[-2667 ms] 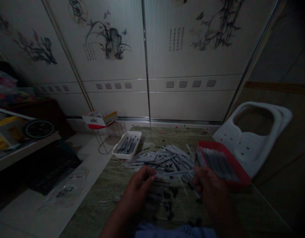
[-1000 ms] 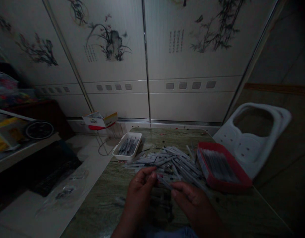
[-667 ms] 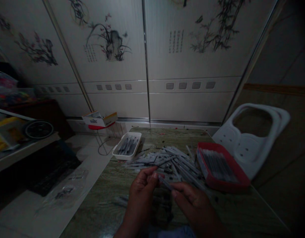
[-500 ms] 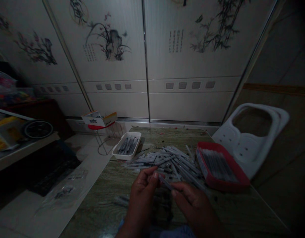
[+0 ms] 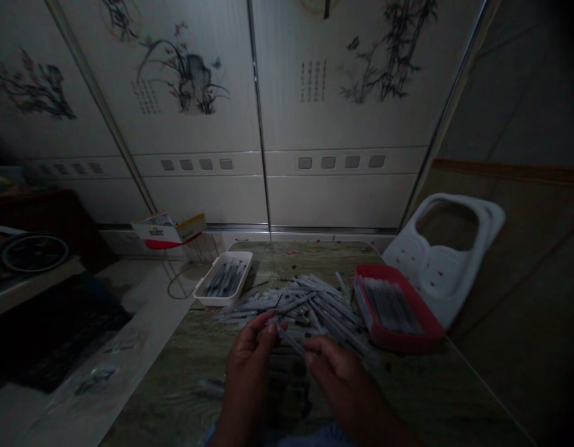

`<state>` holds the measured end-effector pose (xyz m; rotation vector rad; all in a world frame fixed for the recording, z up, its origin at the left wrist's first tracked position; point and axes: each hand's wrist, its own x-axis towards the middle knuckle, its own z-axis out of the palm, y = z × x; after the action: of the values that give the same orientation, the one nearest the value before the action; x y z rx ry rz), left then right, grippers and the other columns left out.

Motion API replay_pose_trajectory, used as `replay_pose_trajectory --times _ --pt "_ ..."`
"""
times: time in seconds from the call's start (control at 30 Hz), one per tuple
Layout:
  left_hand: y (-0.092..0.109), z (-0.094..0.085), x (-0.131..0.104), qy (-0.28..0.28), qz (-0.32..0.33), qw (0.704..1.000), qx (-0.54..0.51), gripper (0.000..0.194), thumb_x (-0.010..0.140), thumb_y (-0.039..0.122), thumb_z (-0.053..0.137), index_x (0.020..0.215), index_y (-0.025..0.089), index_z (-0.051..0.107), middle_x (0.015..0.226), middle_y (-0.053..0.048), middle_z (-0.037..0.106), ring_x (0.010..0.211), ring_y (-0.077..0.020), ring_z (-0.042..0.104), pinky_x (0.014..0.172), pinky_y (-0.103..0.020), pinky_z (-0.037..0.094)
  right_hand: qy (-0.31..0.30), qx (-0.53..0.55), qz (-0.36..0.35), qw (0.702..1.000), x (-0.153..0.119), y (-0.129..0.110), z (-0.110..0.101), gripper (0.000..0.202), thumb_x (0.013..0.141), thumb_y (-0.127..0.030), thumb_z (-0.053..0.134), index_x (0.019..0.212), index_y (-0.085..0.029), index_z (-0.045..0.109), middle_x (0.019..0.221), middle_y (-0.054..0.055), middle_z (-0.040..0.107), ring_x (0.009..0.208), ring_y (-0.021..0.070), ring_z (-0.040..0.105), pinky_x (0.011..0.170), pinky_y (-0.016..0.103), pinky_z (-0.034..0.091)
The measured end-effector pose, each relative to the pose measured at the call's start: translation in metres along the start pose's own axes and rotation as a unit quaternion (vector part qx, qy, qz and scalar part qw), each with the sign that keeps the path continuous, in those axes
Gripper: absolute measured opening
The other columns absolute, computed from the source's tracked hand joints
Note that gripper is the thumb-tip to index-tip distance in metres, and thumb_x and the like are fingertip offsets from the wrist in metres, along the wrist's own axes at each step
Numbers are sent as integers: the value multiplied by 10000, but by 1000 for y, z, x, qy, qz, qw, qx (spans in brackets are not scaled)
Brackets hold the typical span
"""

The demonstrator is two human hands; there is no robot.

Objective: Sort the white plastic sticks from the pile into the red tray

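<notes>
My left hand (image 5: 251,354) is closed, its thumb and fingers pinching one end of a slim, pale, translucent pen (image 5: 291,341). The other end sits between the thumb and forefinger of my right hand (image 5: 336,366), so the pen slants between both hands above the table. Just beyond them lies a loose pile of similar pens (image 5: 333,313), some with dark tips. A few dim, blurred pens (image 5: 211,388) lie by my left wrist. Dark small pieces (image 5: 303,397) beneath my hands are too dim to make out.
On the wood-grain table (image 5: 175,360), a white tray (image 5: 217,300) with pens stands back left and a red basket (image 5: 408,341) of pale tubes at right. White plastic chairs (image 5: 455,273) are behind the basket. A printed box (image 5: 168,231) rests on a red stool beyond the table.
The whole view has shifted, so the table and hands appear farther left. Both hands keep hold of the same pen in nearly the same pose.
</notes>
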<state>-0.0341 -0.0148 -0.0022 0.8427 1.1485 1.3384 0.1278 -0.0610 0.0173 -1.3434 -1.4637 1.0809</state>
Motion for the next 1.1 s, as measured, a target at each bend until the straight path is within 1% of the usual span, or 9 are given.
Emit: replay_pose_trajectory --times 0.1,0.27,0.4,0.53,0.67,0.73,0.8,0.87,1.1 --pt "3 2 0 10 3 1000 13 567 758 506 769 1221 193 671 997 -91 766 946 -237 698 825 -330 510 -15 -28 12 999 1 2 -2 231 917 -347 536 843 -196 695 698 -16 657 665 159 590 583 243 402" --pt "8 9 -5 -14 39 999 29 670 757 473 782 1353 236 587 1034 -76 764 1087 -251 681 968 -363 470 -4 -75 -13 997 2 2 -7 163 866 -284 587 798 -196 706 741 -5 678 722 168 618 620 248 403" --pt "8 9 -5 20 87 994 62 569 785 468 758 1282 233 610 1138 -98 738 1126 -260 660 993 -376 458 69 -77 -2 995 3 -3 -24 197 886 -345 583 876 -212 728 804 22 719 768 204 655 663 280 441" --pt "4 3 0 40 126 984 121 482 829 485 711 1229 231 626 1106 -94 741 1109 -269 660 979 -383 464 161 -97 16 982 7 0 -56 250 882 -432 596 905 -214 716 840 40 736 778 229 669 664 302 454" --pt "3 -1 1 47 150 975 159 442 836 486 702 1199 237 658 1126 -91 739 1116 -279 657 993 -385 458 254 -200 40 946 10 13 -102 269 871 -467 603 945 -249 740 860 50 752 771 242 675 638 303 419" --pt "3 -1 2 49 161 971 170 434 837 498 692 1176 227 674 1125 -96 740 1110 -286 660 999 -394 459 290 -298 72 907 11 22 -128 277 880 -467 580 927 -249 743 853 60 746 753 238 665 627 301 394" --pt "2 -3 4 44 174 965 193 434 845 515 670 1159 215 680 1121 -100 740 1101 -291 661 995 -409 465 282 -390 124 868 13 31 -151 300 910 -453 526 965 -245 736 873 73 745 767 232 669 623 297 377" --pt "0 -5 6 38 189 957 217 431 857 527 644 1149 212 680 1129 -98 736 1101 -293 657 983 -419 472 283 -416 147 852 14 39 -168 291 909 -427 523 960 -229 731 871 94 744 769 244 672 609 302 356" --pt "-6 -9 11 9 220 940 261 360 901 508 583 1118 240 686 1119 -57 739 1074 -260 665 939 -384 492 284 -453 179 826 17 49 -187 268 873 -457 554 860 -239 709 816 94 734 723 251 659 576 304 301"
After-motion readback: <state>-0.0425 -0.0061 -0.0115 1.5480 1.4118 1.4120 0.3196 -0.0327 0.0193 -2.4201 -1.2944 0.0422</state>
